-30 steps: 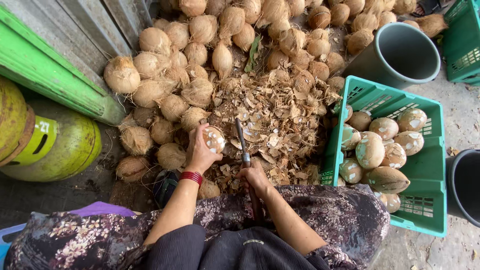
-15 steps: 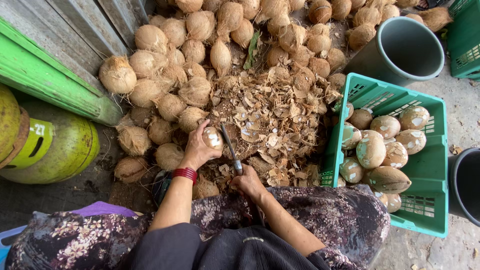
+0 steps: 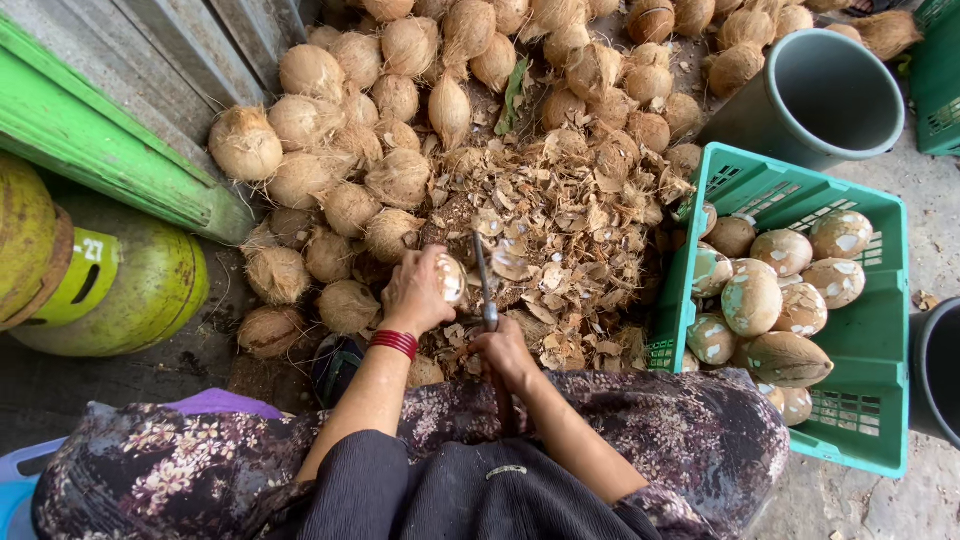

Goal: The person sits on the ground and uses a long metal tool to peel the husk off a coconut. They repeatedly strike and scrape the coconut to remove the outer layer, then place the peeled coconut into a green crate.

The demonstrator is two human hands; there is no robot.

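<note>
Since approx. 1 s earlier, blade was swung back upright beside coconut, which was kept cupped in left hand; handle was clenched by right hand over husk pile. Another chop seemed due.

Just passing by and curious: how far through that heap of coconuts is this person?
About a dozen peeled coconuts lie in the green crate, and a mound of shell chips lies ahead. In hand: the left hand grips one coconut while the right hand works a knife. Left: the far larger pile of husked coconuts behind.
</note>
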